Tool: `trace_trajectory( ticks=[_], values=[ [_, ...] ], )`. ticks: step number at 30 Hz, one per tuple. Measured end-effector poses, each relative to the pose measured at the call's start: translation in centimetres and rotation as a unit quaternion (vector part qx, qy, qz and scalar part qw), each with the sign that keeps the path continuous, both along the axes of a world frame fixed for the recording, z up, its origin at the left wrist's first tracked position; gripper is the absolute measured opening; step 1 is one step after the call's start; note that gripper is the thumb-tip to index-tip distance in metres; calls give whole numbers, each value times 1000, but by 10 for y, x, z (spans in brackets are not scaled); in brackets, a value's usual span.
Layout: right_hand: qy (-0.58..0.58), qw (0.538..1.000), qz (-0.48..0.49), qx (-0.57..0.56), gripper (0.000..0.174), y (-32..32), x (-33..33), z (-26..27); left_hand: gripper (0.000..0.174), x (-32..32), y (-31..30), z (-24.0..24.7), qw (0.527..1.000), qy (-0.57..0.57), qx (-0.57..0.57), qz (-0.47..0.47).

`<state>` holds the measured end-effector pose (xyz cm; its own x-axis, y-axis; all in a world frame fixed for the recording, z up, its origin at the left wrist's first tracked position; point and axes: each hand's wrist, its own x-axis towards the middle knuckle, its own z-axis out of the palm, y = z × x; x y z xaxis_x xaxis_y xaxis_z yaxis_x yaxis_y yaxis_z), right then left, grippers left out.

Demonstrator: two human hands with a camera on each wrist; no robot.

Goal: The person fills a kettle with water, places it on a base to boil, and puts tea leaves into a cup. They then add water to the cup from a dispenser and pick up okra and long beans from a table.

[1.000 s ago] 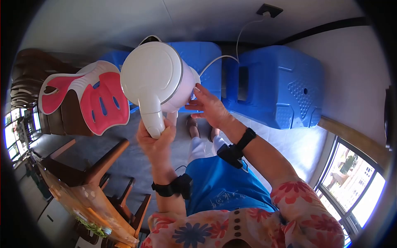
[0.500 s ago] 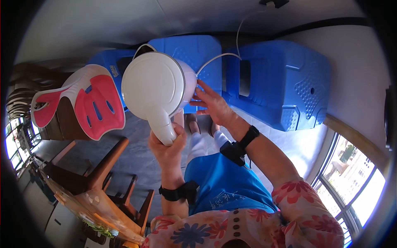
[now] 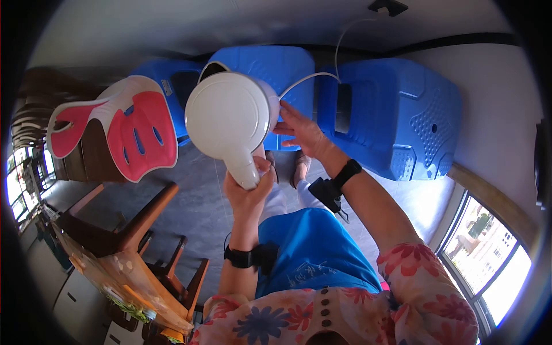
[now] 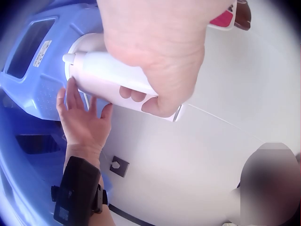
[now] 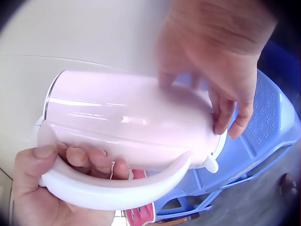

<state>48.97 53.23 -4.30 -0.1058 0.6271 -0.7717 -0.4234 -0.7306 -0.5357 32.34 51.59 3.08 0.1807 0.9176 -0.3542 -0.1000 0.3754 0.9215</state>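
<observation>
An electric kettle (image 3: 227, 115) with a white lid and pale pink body is held over a blue plastic stool (image 3: 293, 60). My left hand (image 3: 247, 192) grips its white handle (image 5: 113, 193), fingers wrapped through the loop. At the lower end of the body, by the white bottom rim, are the fingertips of my right hand (image 3: 305, 135), the fingers spread and only slightly bent. A small white switch lever (image 5: 211, 163) juts out near that rim. From behind the kettle's lower end a white cord (image 3: 310, 76) runs off to the right.
The cord leads up to a dark wall socket (image 3: 388, 7). A larger blue stool (image 3: 422, 123) lies to the right. On the left are a pink and white seat (image 3: 141, 135) and a wooden table (image 3: 135, 287) with brown legs. A window (image 3: 483, 253) is at lower right.
The kettle and my left hand have shifted a little to the right in the head view. My right hand has moved slightly up and stays at the kettle's lower end.
</observation>
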Motion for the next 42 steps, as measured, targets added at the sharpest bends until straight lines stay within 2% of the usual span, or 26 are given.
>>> trace_trajectory(
  ticks=[2, 5, 7, 8, 9, 11, 12, 14, 15, 17, 18, 20, 24, 26, 32, 34, 38, 42],
  values=[
    [-15, 1000, 1, -4, 69, -8, -3, 4, 31, -6, -4, 0, 999, 19, 28, 0],
    [-60, 998, 0, -8, 66, -23, -5, -6, 32, -8, -2, 11, 1000, -3, -23, 17],
    [-85, 996, 20, -16, 65, -39, -7, -11, 35, -14, 7, 31, 990, 7, -104, -91],
    [-106, 994, 27, -15, 62, -48, -11, -8, 42, -22, 4, 13, 989, 79, 22, -119],
    [-126, 991, 34, -13, 58, -56, -16, -6, 48, -37, 1, -1, 979, 102, 63, -167],
    [-117, 990, 72, -34, 56, -79, -25, -8, 48, -60, 5, -6, 954, 170, 120, -214],
    [-113, 989, 83, -53, 55, -93, -30, -10, 48, -73, 5, -15, 960, 173, 106, -195],
    [-98, 986, 107, -87, 52, -124, -40, -20, 55, -98, 8, -42, 920, 264, 169, -236],
    [-85, 984, 109, -115, 50, -136, -46, -22, 55, -106, 8, -60, 924, 264, 161, -225],
    [-99, 974, 139, -147, 48, -150, -62, -15, 66, -109, 11, -92, 830, 414, 252, -278],
    [-102, 971, 143, -162, 48, -155, -69, -14, 66, -108, 12, -103, 835, 409, 247, -273],
    [-100, 969, 141, -177, 47, -158, -80, -9, 73, -100, 14, -112, 790, 451, 225, -349],
    [-127, 964, 155, -174, 45, -143, -91, -5, 72, -98, 22, -121, 789, 462, 182, -362],
    [-137, 966, 152, -159, 45, -133, -92, -6, 69, -103, 28, -124, 811, 447, 193, -324],
    [-200, 966, 109, -118, 43, -93, -95, -18, 59, -110, 36, -138, 833, 432, 188, -289],
    [-213, 969, 77, -99, 46, -75, -97, -25, 57, -113, 30, -139, 842, 420, 166, -295],
    [-235, 967, 81, -64, 58, -44, -103, -37, 50, -122, 11, -137, 865, 379, 121, -305],
    [-255, 959, 96, -74, 65, -34, -101, -45, 43, -133, -12, -143, 863, 374, 103, -322]
  ],
)
